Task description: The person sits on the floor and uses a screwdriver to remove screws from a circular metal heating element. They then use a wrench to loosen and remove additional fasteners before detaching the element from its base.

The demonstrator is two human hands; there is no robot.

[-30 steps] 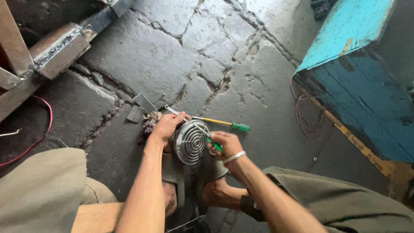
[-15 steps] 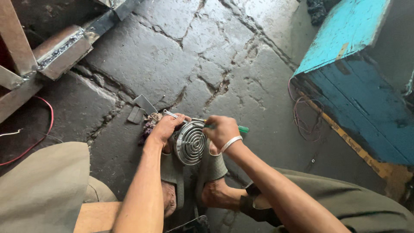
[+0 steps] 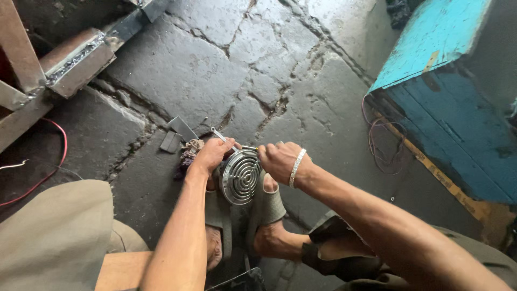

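A round ribbed metal disc (image 3: 240, 176) is held upright on the cracked stone floor (image 3: 183, 70) between two sandalled feet. It is gripped by the left hand (image 3: 212, 155), while a thin tool (image 3: 249, 147) is clenched in the right hand (image 3: 280, 160) at its top edge.

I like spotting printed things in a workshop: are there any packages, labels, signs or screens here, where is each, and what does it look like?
No packages or screens in view.
Yellow strip: along the lower edge of the blue box at right, long, narrow, with small dark print too small to tell.
Tan patch: on the box's turquoise top, small and slanted, perhaps a sticker or tape.
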